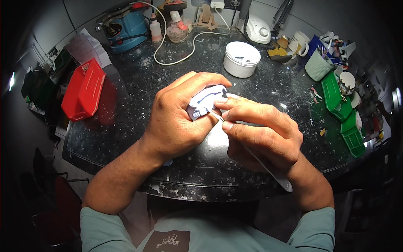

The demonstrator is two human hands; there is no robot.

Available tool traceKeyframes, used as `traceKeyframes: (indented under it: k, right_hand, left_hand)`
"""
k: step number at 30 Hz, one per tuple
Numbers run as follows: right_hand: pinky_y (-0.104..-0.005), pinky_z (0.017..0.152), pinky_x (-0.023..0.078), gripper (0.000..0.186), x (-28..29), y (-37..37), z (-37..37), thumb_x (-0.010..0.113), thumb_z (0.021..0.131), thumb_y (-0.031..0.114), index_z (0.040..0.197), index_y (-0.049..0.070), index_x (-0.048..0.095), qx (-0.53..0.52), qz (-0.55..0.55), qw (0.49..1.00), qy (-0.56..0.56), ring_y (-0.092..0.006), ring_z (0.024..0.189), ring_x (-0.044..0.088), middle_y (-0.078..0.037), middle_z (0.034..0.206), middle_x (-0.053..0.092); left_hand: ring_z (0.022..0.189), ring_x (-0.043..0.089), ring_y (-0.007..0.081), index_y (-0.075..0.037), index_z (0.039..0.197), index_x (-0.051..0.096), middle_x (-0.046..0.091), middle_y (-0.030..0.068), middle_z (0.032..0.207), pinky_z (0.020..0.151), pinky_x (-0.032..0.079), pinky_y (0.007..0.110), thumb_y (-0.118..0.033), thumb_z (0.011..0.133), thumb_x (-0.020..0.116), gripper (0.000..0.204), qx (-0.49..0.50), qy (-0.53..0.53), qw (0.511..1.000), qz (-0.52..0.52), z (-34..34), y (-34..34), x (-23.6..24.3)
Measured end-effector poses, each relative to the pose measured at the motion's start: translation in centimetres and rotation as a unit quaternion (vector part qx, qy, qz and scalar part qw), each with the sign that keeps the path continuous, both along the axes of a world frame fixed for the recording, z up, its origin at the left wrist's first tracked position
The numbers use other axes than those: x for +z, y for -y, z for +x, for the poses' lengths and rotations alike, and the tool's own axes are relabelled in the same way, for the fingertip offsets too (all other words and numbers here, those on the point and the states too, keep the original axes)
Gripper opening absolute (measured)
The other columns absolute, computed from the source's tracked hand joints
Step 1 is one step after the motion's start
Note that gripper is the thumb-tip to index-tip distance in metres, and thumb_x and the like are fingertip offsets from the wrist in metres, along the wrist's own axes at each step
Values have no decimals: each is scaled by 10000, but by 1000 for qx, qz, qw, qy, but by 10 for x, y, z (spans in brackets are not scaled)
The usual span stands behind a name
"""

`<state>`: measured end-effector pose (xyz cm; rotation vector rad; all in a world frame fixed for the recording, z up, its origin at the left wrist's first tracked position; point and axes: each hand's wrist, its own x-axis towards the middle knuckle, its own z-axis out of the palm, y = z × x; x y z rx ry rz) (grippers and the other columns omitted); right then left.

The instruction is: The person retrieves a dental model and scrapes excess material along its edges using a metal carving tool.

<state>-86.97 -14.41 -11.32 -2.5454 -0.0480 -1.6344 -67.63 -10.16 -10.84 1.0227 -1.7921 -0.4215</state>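
My left hand [174, 111] is closed around a white plaster cast [206, 99] with dark blue bands across its face, held up over the middle of the bench. In my right hand [264, 128] a slim metal carving tool [268, 169] is pinched between thumb and fingers. Its flat, leaf-shaped end sticks out below the palm, toward my right wrist. The other end points at the cast's lower right side, where my fingers partly hide it; I cannot tell whether it touches. My right fingertips rest against the cast's right edge.
A round white tub [242, 59] stands beyond my hands. Left is a red bin [84, 90]; behind it, a blue machine [126, 31]. A white cable [194, 48] crosses the back. Green bins [352, 134], a woven cup [318, 67] and a mug [299, 42] line the right.
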Motion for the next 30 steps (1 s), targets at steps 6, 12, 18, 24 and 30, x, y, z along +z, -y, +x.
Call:
traceKeyframes:
  k: [6, 12, 18, 24, 30]
  right_hand:
    - [-397, 806, 623, 252, 3, -1, -2, 769, 717, -14, 953, -66, 698, -7, -1, 1000, -13, -328, 894, 739, -212, 983, 693]
    - [-386, 801, 623, 283, 0, -2, -3, 765, 728, -17, 999, -60, 698, -13, 4, 1000, -5, -321, 906, 737, -220, 1037, 693]
    - [-423, 844, 617, 265, -3, 1, -3, 777, 715, 4, 965, -45, 705, 3, -3, 1000, 10, -330, 921, 736, -211, 1017, 692]
    - [-452, 873, 614, 235, 0, -2, -2, 774, 708, 10, 918, -53, 691, -12, -6, 1000, -21, -328, 915, 736, -200, 976, 692]
    - [-453, 872, 617, 218, 2, -3, 0, 769, 710, 2, 902, -59, 687, -15, -5, 1000, -17, -324, 900, 737, -194, 946, 687]
  left_hand:
    - [1024, 669, 180, 1, 1148, 674, 687, 104, 1090, 918, 521, 309, -29, 767, 638, 384, -7, -4, 1000, 4, 1, 1, 0]
    - [1035, 665, 172, 3, 1147, 669, 688, 101, 1105, 928, 521, 307, -18, 771, 625, 380, -20, 4, 1000, 8, 2, 1, 0]
    - [1015, 662, 144, -5, 1239, 668, 697, 87, 1111, 911, 525, 284, -11, 774, 655, 465, -19, -66, 997, 39, -5, 0, 0]
    - [956, 671, 131, -45, 1311, 667, 706, 88, 1092, 855, 536, 269, 2, 750, 707, 565, 17, -7, 1000, 12, 1, 0, -1]
    - [970, 678, 145, -51, 1259, 693, 707, 92, 1076, 856, 538, 289, -2, 729, 713, 533, 36, 17, 999, 31, 0, -2, 1]
